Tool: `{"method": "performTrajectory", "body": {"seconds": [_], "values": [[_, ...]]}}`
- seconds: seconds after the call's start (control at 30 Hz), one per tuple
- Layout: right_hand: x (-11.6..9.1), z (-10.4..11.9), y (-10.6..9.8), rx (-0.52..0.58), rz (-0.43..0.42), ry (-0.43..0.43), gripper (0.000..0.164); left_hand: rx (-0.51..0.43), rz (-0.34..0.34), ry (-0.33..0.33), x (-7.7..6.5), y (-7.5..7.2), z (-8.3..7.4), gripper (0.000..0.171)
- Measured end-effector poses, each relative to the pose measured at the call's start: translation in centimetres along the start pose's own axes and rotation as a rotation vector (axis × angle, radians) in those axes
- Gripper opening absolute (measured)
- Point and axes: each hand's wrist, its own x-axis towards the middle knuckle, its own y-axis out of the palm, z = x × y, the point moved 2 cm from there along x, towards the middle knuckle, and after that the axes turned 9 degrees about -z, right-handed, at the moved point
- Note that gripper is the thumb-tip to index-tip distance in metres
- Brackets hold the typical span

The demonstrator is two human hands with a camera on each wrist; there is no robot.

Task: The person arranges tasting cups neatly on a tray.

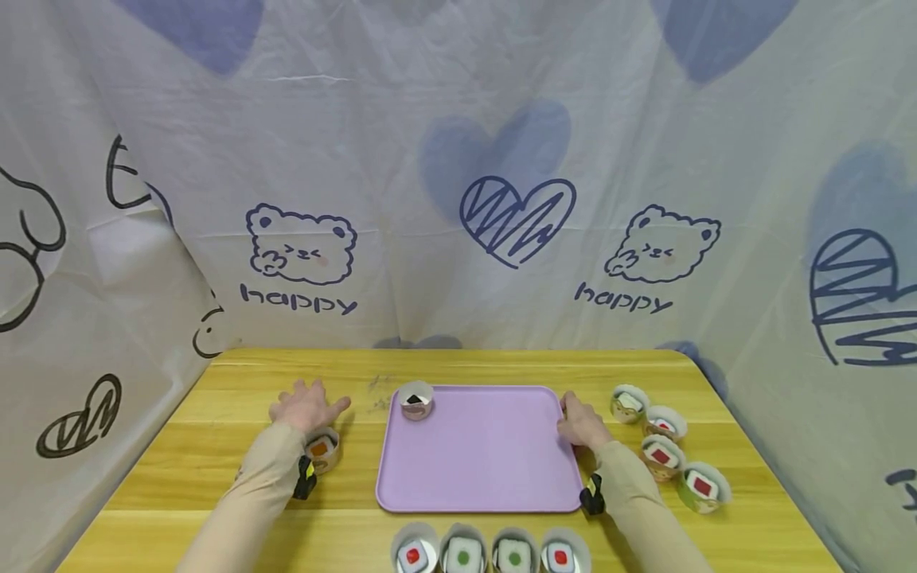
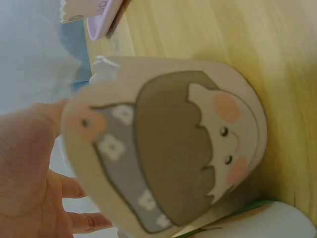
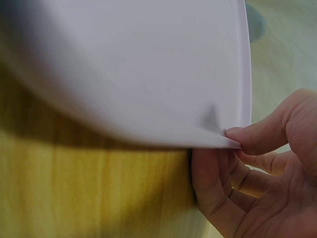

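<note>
My right hand (image 1: 583,422) pinches the right edge of the lilac tray (image 1: 480,454), its thumb (image 3: 262,131) on top of the rim and its fingers below. My left hand (image 1: 308,406) reaches left of the tray with fingers spread, just beyond a paper cup (image 1: 322,452) holding an orange-brown-topped piece. In the left wrist view, a cup with a cartoon face (image 2: 173,144) hides part of that hand. Beside it lies part of a white cup with a green edge (image 2: 262,223). Another paper cup (image 1: 416,402), with a dark-topped piece, stands in the tray's far left corner.
Several paper cups (image 1: 662,458) with white, red-topped pieces stand right of my right forearm. Along the near side of the tray is a row of cups (image 1: 464,549) with red- or green-dotted white pieces. A printed cloth (image 1: 430,159) hangs behind the wooden table (image 1: 344,533).
</note>
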Motion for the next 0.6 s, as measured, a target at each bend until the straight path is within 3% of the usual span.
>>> {"method": "performTrajectory", "body": {"seconds": [0.4, 0.6], "values": [[-0.1, 0.2, -0.1, 0.013, -0.002, 0.009, 0.024, -0.003, 0.055, -0.038, 0.2, 0.9, 0.3, 0.076], [-0.2, 0.2, -0.1, 0.014, 0.001, 0.005, 0.023, -0.023, 0.046, -0.052, 0.5, 1.1, 0.6, 0.058]]}}
